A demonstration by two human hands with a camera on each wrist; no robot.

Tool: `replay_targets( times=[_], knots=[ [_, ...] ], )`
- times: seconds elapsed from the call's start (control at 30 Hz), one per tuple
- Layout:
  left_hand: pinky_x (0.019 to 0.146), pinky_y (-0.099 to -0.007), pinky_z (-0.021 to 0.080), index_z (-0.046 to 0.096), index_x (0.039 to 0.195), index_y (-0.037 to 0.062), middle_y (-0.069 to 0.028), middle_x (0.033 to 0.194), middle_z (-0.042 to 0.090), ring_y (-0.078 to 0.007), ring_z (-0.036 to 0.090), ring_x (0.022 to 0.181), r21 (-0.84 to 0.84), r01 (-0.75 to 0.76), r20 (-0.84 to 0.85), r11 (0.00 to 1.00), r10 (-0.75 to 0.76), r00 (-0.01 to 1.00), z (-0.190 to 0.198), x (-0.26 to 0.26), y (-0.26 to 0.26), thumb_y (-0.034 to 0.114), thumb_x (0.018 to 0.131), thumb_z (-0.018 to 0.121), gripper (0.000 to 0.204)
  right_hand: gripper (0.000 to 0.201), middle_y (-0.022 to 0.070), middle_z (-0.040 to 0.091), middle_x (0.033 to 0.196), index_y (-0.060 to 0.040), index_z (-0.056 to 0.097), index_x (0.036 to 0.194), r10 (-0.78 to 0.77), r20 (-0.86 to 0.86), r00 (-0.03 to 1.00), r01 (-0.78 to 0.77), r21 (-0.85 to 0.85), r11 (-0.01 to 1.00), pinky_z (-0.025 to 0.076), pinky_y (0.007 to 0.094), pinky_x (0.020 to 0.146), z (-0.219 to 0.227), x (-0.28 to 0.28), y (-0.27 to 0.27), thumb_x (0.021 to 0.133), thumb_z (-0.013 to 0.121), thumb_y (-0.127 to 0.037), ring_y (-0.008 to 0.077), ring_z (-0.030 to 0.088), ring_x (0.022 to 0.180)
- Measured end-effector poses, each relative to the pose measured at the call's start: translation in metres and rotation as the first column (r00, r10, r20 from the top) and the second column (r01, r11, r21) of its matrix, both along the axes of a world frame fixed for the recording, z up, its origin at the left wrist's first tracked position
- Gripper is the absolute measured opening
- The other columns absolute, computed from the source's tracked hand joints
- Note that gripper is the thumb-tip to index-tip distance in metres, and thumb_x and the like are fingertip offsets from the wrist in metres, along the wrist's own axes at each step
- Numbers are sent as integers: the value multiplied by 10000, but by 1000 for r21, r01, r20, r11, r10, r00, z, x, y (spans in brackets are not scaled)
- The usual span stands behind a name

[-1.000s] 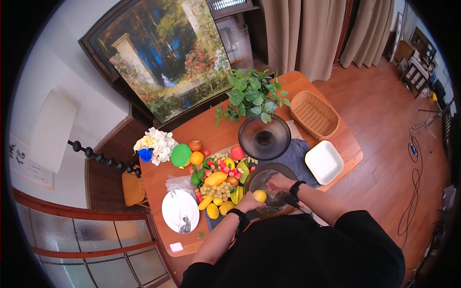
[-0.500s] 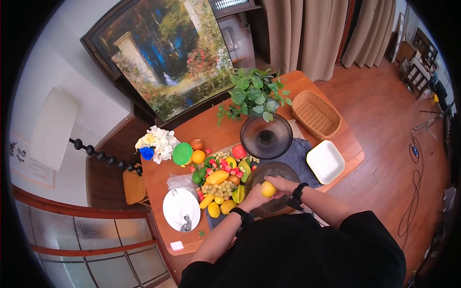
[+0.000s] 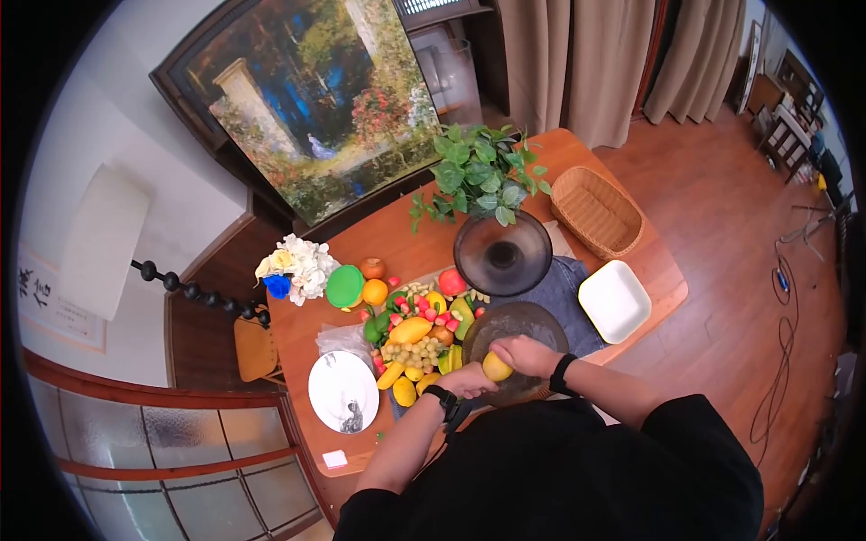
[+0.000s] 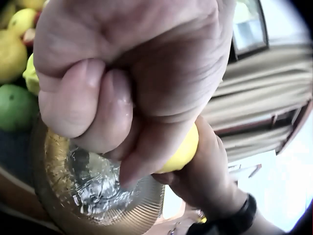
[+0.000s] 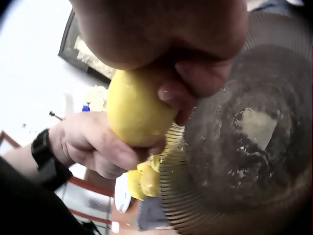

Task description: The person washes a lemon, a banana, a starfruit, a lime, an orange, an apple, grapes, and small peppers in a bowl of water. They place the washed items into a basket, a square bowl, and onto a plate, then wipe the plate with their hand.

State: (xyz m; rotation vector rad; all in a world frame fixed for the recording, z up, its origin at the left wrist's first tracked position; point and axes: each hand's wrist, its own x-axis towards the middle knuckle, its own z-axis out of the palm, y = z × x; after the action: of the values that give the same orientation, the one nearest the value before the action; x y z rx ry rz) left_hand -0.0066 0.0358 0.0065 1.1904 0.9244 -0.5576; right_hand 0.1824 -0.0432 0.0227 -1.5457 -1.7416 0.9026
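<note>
Wooden table point(image 3: 388, 243): left hand point(image 3: 467, 382) and right hand point(image 3: 530, 355) grip one yellow fruit point(image 5: 139, 110).
I judge moisture could cause slippage, dropping it into the bowl point(image 5: 188, 210) below the grip.

Wrist-view glare, dark fisheye edges.

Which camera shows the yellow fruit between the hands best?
Right wrist: the yellow fruit appears large there, mostly uncovered. The head view shows it small; the left wrist view shows only part, behind the left hand.
</note>
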Motion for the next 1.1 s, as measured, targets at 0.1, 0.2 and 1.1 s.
replay_targets(
  times=[0.1, 0.2, 1.1],
  knots=[
    [446, -298, 379, 606, 807, 62, -12, 589, 523, -131, 517, 493, 151, 51, -34, 987, -46, 998, 1, 6, -6, 199, 719, 768, 229, 321, 214, 667, 913, -33, 611, 1039, 161, 124, 979, -173, 94, 980, 501, 471, 814, 26, 7, -5, 1006, 420, -289, 409, 636, 870],
    [546, -386, 492, 582, 781, 8, -130, 646, 625, -279, 661, 624, 526, 29, 22, 850, -47, 999, -24, 7, -11, 195, 707, 766, 272, 306, 204, 657, 1056, -28, 600, 1114, 161, 187, 969, -175, 65, 982, 477, 452, 885, 22, 7, -4, 990, 451, -265, 377, 610, 1020],
    [809, -406, 518, 592, 1062, -63, -225, 994, 678, -359, 674, 945, 657, 108, 147, 747, -266, 953, 13, 15, -3, 462, 672, 834, 698, 609, 85, 567, 514, 30, 625, 747, -457, -264, 850, 145, -716, 683, 371, 288, 359, -30, -1, -1, 1047, 344, -419, 147, 494, 372]
  ],
)
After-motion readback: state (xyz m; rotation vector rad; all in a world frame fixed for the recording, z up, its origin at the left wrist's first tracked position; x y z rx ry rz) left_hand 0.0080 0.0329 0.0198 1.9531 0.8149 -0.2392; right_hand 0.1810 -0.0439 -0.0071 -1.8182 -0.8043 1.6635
